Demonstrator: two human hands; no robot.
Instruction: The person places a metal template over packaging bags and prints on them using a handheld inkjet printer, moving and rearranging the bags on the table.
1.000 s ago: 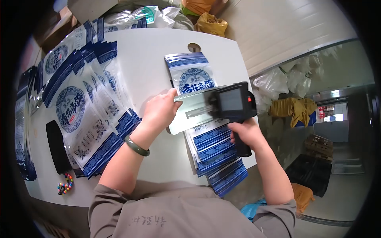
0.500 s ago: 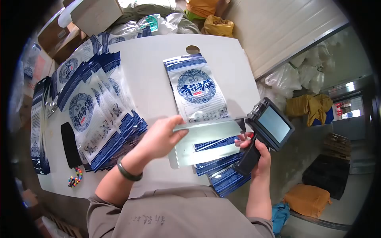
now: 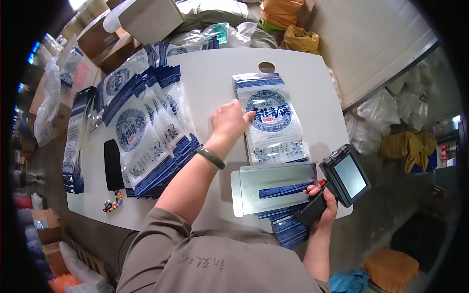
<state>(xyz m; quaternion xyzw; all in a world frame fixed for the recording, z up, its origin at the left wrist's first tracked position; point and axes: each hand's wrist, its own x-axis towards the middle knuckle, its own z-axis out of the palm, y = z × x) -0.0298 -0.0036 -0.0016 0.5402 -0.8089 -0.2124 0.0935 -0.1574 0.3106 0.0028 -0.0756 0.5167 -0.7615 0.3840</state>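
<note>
My right hand (image 3: 325,207) is wrapped around the black handle of a handheld printer (image 3: 344,178) with a lit screen. A flat metal guide plate (image 3: 244,177) with a window extends left from the printer, over the lower part of a stack of bags. White plastic bags (image 3: 273,139) with blue print and a round emblem lie in the middle of the table. At the left edge of the top bag is my left hand (image 3: 228,119), fingers curled and thumb over the bag. The undersides of its fingers are hidden.
Fanned stacks of similar bags (image 3: 132,129) cover the left of the white table (image 3: 210,66). A black phone-like slab (image 3: 112,165) and a beaded strap (image 3: 113,201) lie near them. Cardboard boxes (image 3: 149,22) and sacks stand behind; a pale panel (image 3: 376,44) rises at right.
My left hand has left the metal plate and moved up to the bag's left edge. The printer and plate sit a little lower over the bags. The camera view has shifted.
</note>
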